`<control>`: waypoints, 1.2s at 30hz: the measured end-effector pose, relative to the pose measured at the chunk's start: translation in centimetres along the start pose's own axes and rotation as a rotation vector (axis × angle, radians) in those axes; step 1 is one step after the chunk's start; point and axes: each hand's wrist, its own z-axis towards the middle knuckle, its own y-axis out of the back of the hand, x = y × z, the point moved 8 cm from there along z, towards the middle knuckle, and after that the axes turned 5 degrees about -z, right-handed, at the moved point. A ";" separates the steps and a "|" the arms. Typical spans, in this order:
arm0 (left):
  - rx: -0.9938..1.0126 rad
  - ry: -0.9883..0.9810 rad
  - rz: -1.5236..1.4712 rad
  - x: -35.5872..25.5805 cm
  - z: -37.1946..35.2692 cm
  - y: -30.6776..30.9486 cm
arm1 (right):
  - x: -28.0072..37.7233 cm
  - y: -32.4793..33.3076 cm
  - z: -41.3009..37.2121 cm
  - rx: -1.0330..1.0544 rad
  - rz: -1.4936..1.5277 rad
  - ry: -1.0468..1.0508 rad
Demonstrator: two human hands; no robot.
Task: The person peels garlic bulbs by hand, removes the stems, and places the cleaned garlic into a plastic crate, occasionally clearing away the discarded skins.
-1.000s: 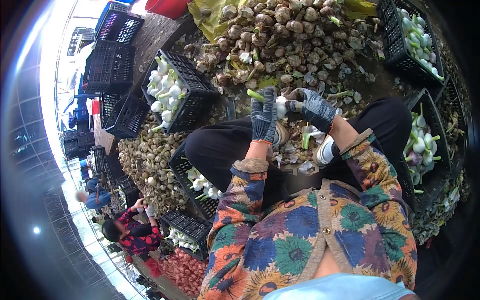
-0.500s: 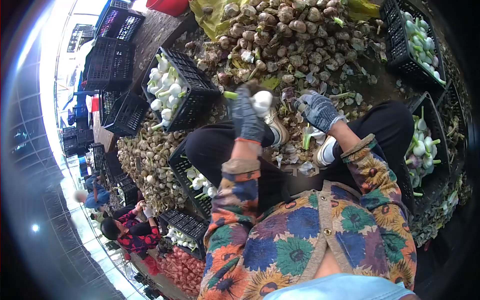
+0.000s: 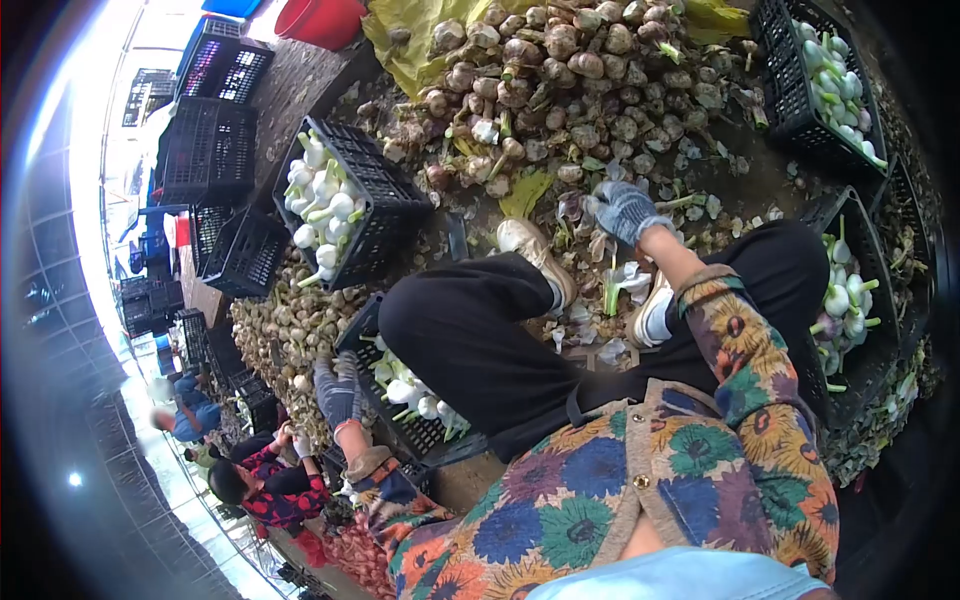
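Note:
My left hand (image 3: pixel 338 390), in a grey knit glove, is out to the left at the edge of a black crate (image 3: pixel 432 445) of peeled garlic bulbs (image 3: pixel 405 390) beside my knee. Its fingers are stretched out and no bulb shows in them. My right hand (image 3: pixel 627 212), gloved too, is closed above the peelings in front of my shoes; whatever it grips is hidden. Just below it lies a cut green stem (image 3: pixel 611 292) among loose white skins (image 3: pixel 632 278). Ahead rises a heap of unpeeled garlic (image 3: pixel 560 70).
Another crate (image 3: pixel 385 235) with white bulbs stands front left, and more filled crates (image 3: pixel 790 95) are on the right. Stacked black crates (image 3: pixel 208 140) and a red bucket (image 3: pixel 320 20) are farther left. A person in a red-and-black top (image 3: pixel 275 495) sits lower left.
My left hand has swung from in front of me to the crate on the left, and the white garlic bulb it held no longer shows in it. My right hand has shifted slightly.

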 end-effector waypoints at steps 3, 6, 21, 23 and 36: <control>-0.049 -0.100 -0.784 -9.2 2.2 -0.6 | -0.8 2.1 4.4 -0.115 0.068 -0.094; 0.140 -0.171 -1.144 -22.3 1.1 -2.5 | -2.4 4.8 9.4 -0.219 0.034 -0.213; 0.887 0.058 -1.399 -32.4 -2.7 -19.5 | 1.7 9.8 18.2 -0.363 -0.365 -0.061; 0.827 0.072 -1.474 -32.7 -2.8 -19.6 | 3.8 8.7 15.4 -0.360 -0.239 0.055; 0.681 0.300 -1.763 -31.1 -2.1 -22.2 | 11.6 4.2 -1.6 -0.181 0.687 0.134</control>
